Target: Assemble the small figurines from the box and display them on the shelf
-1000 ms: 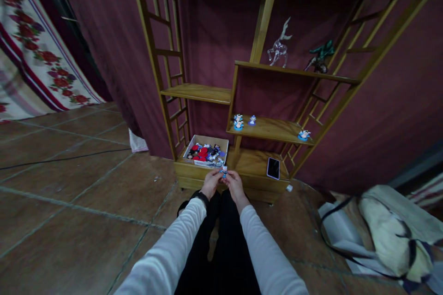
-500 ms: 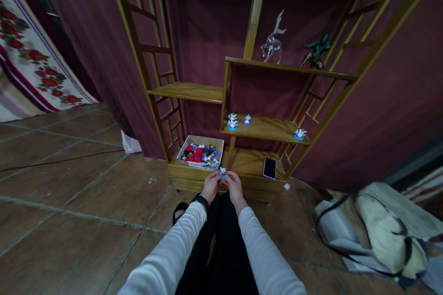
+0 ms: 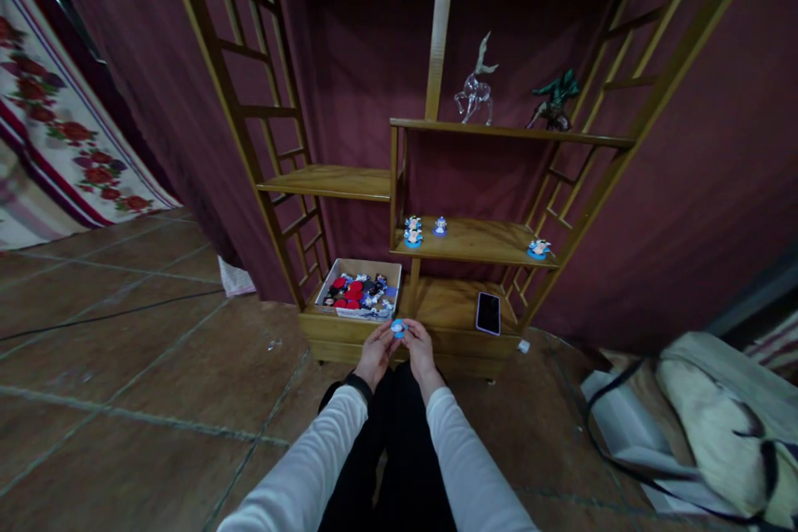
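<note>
A small blue-and-white figurine [image 3: 398, 328] is held between the fingertips of both hands, just in front of the cabinet's bottom ledge. My left hand [image 3: 375, 351] grips it from the left, and my right hand [image 3: 420, 349] from the right. Behind my left hand stands an open cardboard box [image 3: 332, 273] with several small figurines and red round pieces in it. On the middle shelf [image 3: 480, 241], two blue-based figurines [image 3: 412, 232] stand close together at the left. A purple figurine [image 3: 440, 226] is beside them, and another blue-based figurine [image 3: 539, 248] stands at the right end.
A phone [image 3: 488, 312] lies on the lowest shelf. The upper shelf holds a clear deer ornament [image 3: 475, 91] and a dark green statue [image 3: 554, 100]. A bare wooden shelf board [image 3: 330, 180] is at the left. Bags [image 3: 704, 416] lie on the floor at right.
The figurine has turned in my fingers, now showing more of its blue part. The view has shifted, so the shelves appear slightly lower and further left. The figurines on the shelf have stayed put.
</note>
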Demonstrator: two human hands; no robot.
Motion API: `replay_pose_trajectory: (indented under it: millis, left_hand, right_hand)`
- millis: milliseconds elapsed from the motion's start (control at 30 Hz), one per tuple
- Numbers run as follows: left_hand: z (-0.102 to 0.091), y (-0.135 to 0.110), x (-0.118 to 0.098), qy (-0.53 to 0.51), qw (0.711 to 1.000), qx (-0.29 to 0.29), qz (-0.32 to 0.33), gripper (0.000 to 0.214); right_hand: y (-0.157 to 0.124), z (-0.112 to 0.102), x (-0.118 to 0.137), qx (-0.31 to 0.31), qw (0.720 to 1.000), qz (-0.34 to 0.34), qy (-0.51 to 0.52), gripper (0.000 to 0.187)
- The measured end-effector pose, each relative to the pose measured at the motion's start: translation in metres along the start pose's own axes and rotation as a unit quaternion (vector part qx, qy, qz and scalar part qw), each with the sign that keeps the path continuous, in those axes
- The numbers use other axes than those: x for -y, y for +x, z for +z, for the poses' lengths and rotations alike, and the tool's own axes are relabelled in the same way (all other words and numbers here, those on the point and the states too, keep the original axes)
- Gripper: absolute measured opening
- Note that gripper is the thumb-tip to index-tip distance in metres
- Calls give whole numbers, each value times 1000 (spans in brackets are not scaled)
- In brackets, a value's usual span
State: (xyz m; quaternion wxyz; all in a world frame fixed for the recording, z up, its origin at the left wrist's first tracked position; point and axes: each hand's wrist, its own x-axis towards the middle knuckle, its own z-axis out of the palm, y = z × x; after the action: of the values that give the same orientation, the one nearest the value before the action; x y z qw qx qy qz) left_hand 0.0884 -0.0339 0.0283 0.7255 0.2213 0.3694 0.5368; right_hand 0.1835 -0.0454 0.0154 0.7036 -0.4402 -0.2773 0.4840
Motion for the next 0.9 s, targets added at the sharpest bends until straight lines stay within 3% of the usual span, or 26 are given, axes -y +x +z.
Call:
replay_pose_trajectory:
  millis: [267, 533, 667, 900]
  left_hand:
    - [-13, 7, -11, 29, 998, 57, -6, 32]
    - [-12, 20, -16, 68, 997, 44, -11, 25]
    - [-13, 26, -19, 95, 993, 72, -9, 24]
    - [-19, 37, -19, 141, 988, 53, -28, 17]
  right_hand:
    - [2, 0, -4, 9, 1000, -17, -2, 19]
    - [1, 5, 3, 11, 1000, 18, 18, 19]
    - [5, 6, 2, -15, 996, 67, 56, 22]
    - [16, 0, 5, 31, 981, 190, 29, 23]
